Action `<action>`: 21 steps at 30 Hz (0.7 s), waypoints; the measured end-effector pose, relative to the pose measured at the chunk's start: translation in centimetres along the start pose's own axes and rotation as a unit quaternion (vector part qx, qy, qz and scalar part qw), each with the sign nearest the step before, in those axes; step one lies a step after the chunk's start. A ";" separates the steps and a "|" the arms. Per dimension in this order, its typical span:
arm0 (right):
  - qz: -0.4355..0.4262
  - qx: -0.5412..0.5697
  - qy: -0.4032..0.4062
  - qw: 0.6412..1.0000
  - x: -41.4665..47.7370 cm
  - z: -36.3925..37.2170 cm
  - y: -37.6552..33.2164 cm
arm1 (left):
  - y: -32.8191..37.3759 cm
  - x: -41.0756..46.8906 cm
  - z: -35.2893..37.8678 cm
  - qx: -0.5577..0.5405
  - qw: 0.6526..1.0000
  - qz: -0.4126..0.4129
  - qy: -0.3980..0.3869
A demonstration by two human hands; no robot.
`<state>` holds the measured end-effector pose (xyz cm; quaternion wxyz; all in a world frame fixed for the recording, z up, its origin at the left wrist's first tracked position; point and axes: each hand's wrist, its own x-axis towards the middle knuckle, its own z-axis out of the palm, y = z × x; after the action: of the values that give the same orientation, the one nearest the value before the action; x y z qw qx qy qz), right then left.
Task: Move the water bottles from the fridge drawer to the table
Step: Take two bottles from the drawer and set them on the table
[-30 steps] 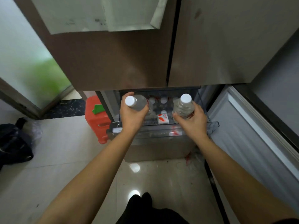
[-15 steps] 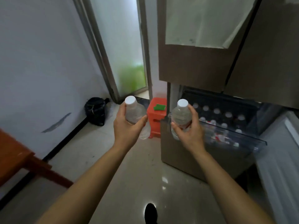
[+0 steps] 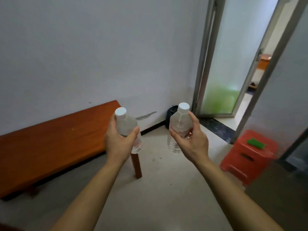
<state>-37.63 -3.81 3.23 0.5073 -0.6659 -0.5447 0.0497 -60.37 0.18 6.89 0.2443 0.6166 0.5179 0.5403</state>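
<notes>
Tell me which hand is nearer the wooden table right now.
Left. The left hand, gripping a bottle, is at the right end of the table; the right hand, gripping the other bottle, is farther right over the floor, toward the red stool.

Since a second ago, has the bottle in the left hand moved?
Yes. The left-hand bottle was right of the red stool; now it is well left of it, near the wooden table.

Two clear plastic water bottles, white caps on, red print on the labels, both held in the air and well apart.
Left bottle [image 3: 127, 127]: gripped round the middle by left hand [image 3: 116, 144], cap tilted left.
Right bottle [image 3: 180, 125]: gripped by right hand [image 3: 193, 144], near upright.
Table [image 3: 50, 140]: reddish-brown wood, lower left.
</notes>
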 end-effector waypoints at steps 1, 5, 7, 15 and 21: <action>-0.008 0.011 -0.012 1.000 0.4 3.1 -2.0 | -1.5 1.4 -2.9 0.008 1.000 -0.007 0.010; -0.053 0.037 -0.084 0.994 1.3 15.2 -9.3 | -6.6 6.2 -13.3 0.045 0.997 -0.025 0.052; -0.066 0.053 -0.119 0.989 1.5 20.5 -12.2 | -9.2 8.3 -17.5 0.057 0.995 -0.039 0.077; -0.092 0.095 -0.237 0.962 3.0 39.0 -18.8 | -19.1 16.4 -27.1 0.108 0.979 -0.093 0.147; -0.107 0.125 -0.294 0.941 7.9 52.8 -21.3 | -26.8 26.1 -30.8 0.120 0.968 -0.131 0.177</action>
<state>-81.56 32.82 -2.77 0.4059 -0.4907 -0.7269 0.2570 -101.88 25.01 3.75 0.1414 0.4626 0.6905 0.5378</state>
